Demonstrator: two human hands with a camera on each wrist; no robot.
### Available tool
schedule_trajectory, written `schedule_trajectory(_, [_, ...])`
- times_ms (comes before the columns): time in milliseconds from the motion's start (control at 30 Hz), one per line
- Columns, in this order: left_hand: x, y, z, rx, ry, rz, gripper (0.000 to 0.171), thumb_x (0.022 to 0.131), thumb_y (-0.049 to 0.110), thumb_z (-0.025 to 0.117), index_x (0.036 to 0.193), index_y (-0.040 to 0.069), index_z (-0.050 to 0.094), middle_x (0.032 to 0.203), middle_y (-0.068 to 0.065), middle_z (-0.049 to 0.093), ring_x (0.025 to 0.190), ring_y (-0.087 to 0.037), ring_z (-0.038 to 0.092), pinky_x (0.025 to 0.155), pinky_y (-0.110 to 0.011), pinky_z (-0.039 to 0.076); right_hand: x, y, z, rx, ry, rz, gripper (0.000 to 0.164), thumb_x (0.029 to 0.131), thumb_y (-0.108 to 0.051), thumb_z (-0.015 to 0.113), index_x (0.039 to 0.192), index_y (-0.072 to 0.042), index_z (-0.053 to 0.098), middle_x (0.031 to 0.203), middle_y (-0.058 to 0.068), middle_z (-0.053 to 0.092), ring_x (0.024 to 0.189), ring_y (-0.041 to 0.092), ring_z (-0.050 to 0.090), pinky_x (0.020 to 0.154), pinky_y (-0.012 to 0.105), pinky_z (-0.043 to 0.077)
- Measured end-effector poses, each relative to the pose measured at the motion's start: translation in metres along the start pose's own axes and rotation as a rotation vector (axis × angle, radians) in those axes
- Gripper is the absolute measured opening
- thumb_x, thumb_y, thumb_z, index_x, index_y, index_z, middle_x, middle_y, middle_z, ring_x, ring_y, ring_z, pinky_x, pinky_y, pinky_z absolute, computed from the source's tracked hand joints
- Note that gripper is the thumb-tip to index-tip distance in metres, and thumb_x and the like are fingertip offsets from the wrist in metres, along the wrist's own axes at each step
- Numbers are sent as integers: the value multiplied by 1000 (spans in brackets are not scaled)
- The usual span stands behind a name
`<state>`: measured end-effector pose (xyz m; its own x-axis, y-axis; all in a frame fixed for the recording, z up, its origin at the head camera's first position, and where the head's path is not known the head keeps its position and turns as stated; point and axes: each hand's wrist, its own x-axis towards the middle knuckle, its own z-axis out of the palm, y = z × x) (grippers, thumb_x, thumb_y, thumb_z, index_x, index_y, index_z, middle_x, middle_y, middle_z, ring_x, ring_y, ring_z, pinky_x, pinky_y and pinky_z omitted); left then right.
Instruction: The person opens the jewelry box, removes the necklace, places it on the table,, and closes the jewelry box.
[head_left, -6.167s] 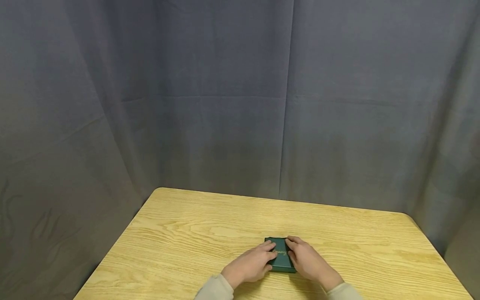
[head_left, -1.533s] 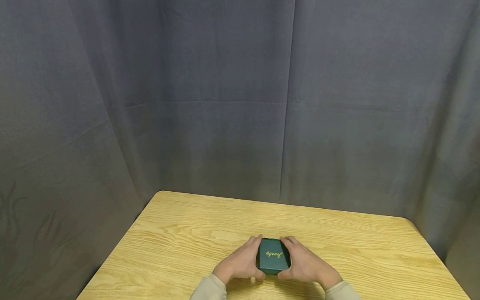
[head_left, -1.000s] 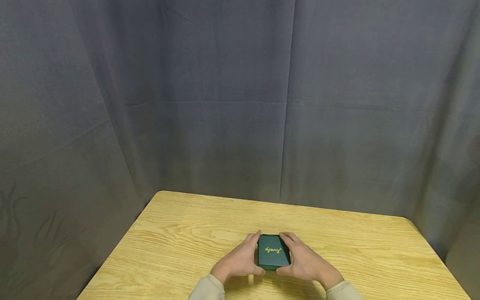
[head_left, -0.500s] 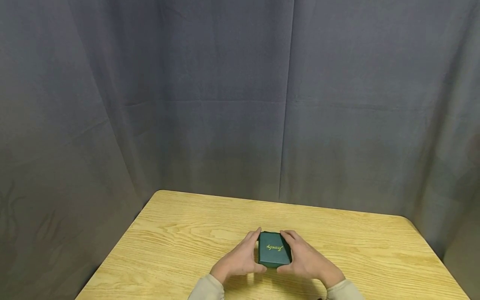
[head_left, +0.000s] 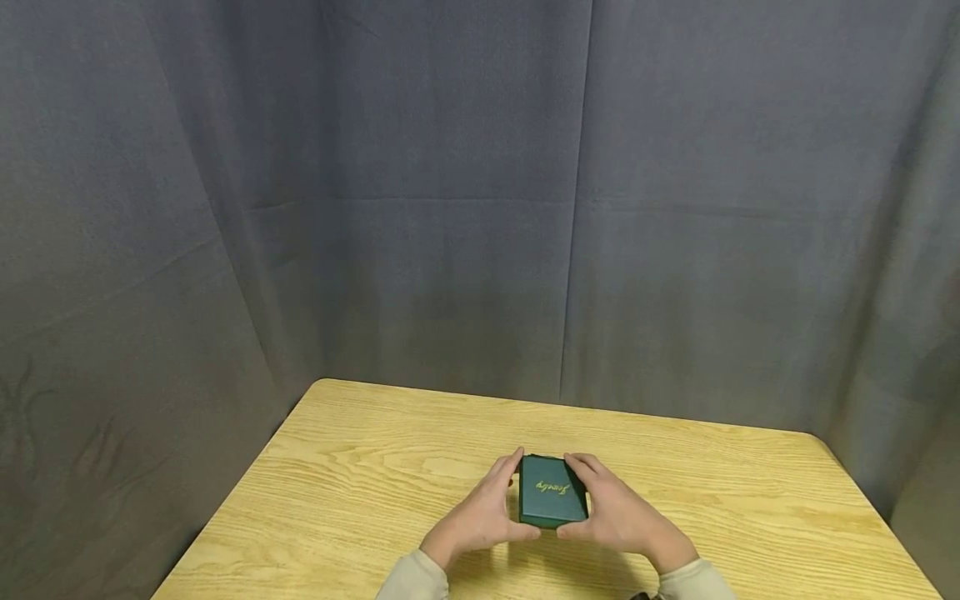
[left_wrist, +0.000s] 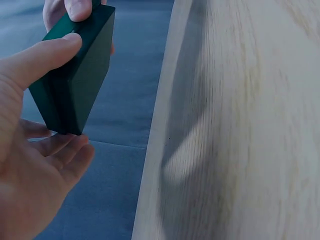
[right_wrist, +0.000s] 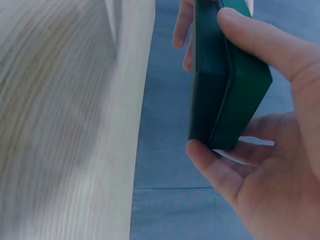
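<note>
Left curtain (head_left: 150, 292): dark gray, hangs in slanting folds alongside the wooden table (head_left: 360, 475).
Wooden table: pale yellow, strongly grained, rounded at both far corners.
Back curtain (head_left: 442, 275): gray as well, spans the space behind the far edge, crossed by a faint horizontal crease and divided by a long vertical line.
Left sleeve (head_left: 414, 577): light beige, ends at the wrist, cut off by the bottom of the head view.
Left hand (head_left: 480, 512): grips the left side of the green jewelry box (head_left: 553, 492), with thumb pressed on the near side and fingers bent round toward the far left corner; leaves a gap at the palm.
Green jewelry box: held above the wooden table between the two palms; lid down on the base, with a thin seam visible in the right wrist view; marked "Jewelry" in gold script, upside down in the head view.
Right hand (head_left: 622, 515): grips the right side, with thumb on the near side and fingers curved to the far right corner.
Dark object (head_left: 640, 596): shows just beside the right cuff, too small to identify.
Right sleeve (head_left: 693, 581): light beige, also cut off below.
</note>
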<state>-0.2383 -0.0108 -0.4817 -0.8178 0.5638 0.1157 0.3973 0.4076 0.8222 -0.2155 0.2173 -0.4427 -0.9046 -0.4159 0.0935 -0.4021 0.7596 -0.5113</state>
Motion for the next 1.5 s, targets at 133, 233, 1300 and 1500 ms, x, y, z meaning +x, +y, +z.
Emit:
schedule_trajectory(133, [-1, 1, 1, -13, 18, 12, 107, 75, 40, 79, 153, 16, 10, 146, 0, 29, 127, -22, 40, 98, -37, 41, -1, -2, -2, 2, 6, 1, 102, 70, -52, 79, 143, 4, 34, 141, 17, 37, 119, 32, 47, 90, 46, 45])
schedule_trajectory(233, [-2, 2, 1, -25, 38, 17, 107, 75, 40, 79, 153, 17, 10, 145, -1, 30, 126, -25, 42, 97, -39, 42, -1, -3, -3, 4, 14, -2, 102, 70, -53, 78, 143, 4, 35, 141, 16, 38, 119, 31, 47, 90, 46, 45])
schedule_trajectory(1300, [-1, 2, 3, -55, 56, 26, 106, 72, 37, 82, 152, 14, 16, 142, -7, 37, 123, -30, 46, 96, -40, 43, -3, -4, -4, -23, 45, -43, 98, 70, -62, 73, 138, 2, 43, 132, 12, 47, 111, 27, 54, 87, 46, 47])
schedule_trajectory(1500, [-2, 0, 3, -74, 58, 41, 106, 72, 37, 82, 152, 13, 16, 141, -6, 37, 124, -31, 45, 97, -42, 43, -3, -3, -5, -7, 36, -56, 95, 72, -60, 73, 138, 2, 42, 131, 8, 47, 106, 20, 56, 85, 42, 49])
